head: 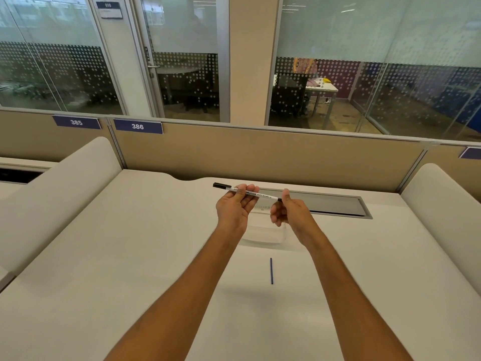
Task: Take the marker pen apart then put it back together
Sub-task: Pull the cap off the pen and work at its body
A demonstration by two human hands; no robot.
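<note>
Fingers [247, 192] of my left hand [234, 212] curl round the middle of the slim white whiteboard marker pen with black cap [246, 192], held level above the pale desk [130, 256] at centre frame, while my right hand [289, 211] pinches its bare right end. I judge the risk is a slip: one sharp tug there could send a small part flying or smear ink. I count one marker, two hands, one thin blue rod [271, 270] lying lower centre, and one clear plastic tray [263, 234] beneath my wrists.
</note>
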